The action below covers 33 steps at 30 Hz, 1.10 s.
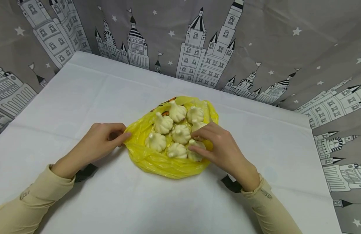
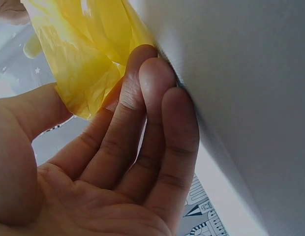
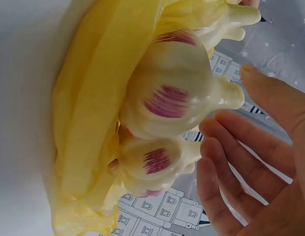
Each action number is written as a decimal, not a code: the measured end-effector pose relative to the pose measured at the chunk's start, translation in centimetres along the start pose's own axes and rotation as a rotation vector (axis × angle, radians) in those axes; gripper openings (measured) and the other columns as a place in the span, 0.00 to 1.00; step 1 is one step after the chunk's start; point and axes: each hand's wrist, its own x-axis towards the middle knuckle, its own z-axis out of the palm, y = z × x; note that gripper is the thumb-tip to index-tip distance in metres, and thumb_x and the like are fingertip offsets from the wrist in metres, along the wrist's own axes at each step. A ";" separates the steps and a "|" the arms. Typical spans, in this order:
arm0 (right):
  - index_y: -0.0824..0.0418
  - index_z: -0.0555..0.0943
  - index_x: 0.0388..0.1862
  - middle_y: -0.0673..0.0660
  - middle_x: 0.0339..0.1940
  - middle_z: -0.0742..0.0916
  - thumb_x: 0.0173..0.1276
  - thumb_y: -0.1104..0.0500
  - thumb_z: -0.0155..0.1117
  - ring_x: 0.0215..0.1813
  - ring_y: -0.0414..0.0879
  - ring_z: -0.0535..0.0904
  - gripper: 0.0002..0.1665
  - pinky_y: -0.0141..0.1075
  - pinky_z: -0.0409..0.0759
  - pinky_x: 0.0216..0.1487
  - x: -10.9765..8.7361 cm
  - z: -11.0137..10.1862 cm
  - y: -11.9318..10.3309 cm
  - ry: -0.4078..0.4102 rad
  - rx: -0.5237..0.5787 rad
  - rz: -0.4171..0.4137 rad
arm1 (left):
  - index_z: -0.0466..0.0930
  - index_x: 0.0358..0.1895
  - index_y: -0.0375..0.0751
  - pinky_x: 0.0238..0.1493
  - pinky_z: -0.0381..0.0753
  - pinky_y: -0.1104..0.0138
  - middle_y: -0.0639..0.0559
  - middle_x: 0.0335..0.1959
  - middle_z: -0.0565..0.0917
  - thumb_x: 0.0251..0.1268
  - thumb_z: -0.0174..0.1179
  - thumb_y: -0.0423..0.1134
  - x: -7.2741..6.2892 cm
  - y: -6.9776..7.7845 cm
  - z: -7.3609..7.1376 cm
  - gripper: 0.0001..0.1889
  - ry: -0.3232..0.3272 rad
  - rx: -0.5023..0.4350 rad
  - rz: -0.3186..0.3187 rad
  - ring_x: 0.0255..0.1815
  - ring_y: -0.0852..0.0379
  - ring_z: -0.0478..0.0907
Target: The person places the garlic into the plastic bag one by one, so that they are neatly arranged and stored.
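Observation:
A yellow plastic bag (image 1: 165, 169) lies on the white table with its mouth rolled open, and several white garlic bulbs (image 1: 181, 134) sit inside it. My left hand (image 1: 102, 139) pinches the bag's left edge between thumb and fingers; in the left wrist view the thin yellow film (image 2: 88, 59) passes between them. Over the right side of the bag is my right hand (image 1: 219, 143). Its thumb and fingers are spread about the stem of a garlic bulb (image 3: 167, 93) with purple streaks, and a gap shows between them and the stem. Some bulbs are partly hidden under that hand.
A white cloth (image 1: 157, 201) covers the table all around the bag. Behind it and at both sides hangs a grey curtain (image 1: 265, 35) printed with castles and stars.

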 end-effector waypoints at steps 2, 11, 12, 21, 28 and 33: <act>0.60 0.89 0.50 0.53 0.43 0.90 0.64 0.52 0.82 0.46 0.45 0.82 0.20 0.40 0.83 0.47 -0.2 -0.1 0.0 0.024 0.011 0.014 | 0.86 0.36 0.46 0.31 0.74 0.67 0.60 0.24 0.84 0.78 0.63 0.44 0.0 0.0 0.0 0.10 -0.001 -0.003 -0.004 0.25 0.61 0.76; 0.61 0.86 0.58 0.55 0.54 0.89 0.64 0.53 0.81 0.55 0.48 0.82 0.26 0.46 0.82 0.55 -0.5 -0.3 0.4 0.114 0.001 0.044 | 0.86 0.37 0.45 0.32 0.76 0.67 0.59 0.24 0.84 0.78 0.63 0.44 -0.1 0.2 0.0 0.10 -0.006 -0.006 -0.023 0.26 0.60 0.78; 0.61 0.85 0.59 0.54 0.56 0.88 0.64 0.53 0.81 0.57 0.49 0.81 0.27 0.46 0.82 0.57 -0.6 -0.3 0.5 0.122 -0.002 0.053 | 0.86 0.37 0.44 0.32 0.76 0.67 0.59 0.24 0.84 0.78 0.63 0.43 -0.1 0.2 0.0 0.10 -0.008 -0.008 -0.023 0.26 0.60 0.78; 0.58 0.79 0.71 0.55 0.70 0.82 0.68 0.52 0.78 0.72 0.52 0.75 0.34 0.53 0.73 0.71 -3.0 -1.2 2.3 0.146 -0.041 0.175 | 0.86 0.37 0.45 0.32 0.76 0.67 0.59 0.24 0.84 0.78 0.64 0.42 -0.1 0.3 0.1 0.09 -0.010 -0.011 -0.020 0.26 0.60 0.77; 0.59 0.77 0.73 0.57 0.75 0.79 0.69 0.54 0.77 0.74 0.54 0.73 0.36 0.58 0.72 0.71 -5.2 -2.1 3.7 0.109 -0.086 0.255 | 0.86 0.36 0.46 0.32 0.75 0.67 0.59 0.23 0.83 0.78 0.63 0.44 0.0 0.4 0.0 0.10 -0.003 0.003 -0.013 0.26 0.60 0.76; 0.57 0.75 0.75 0.56 0.77 0.77 0.72 0.52 0.74 0.76 0.55 0.72 0.35 0.60 0.70 0.72 -5.8 -2.2 4.1 0.087 -0.089 0.276 | 0.85 0.35 0.46 0.32 0.74 0.67 0.59 0.23 0.83 0.78 0.64 0.44 0.1 0.5 0.2 0.10 0.005 0.012 -0.006 0.25 0.60 0.76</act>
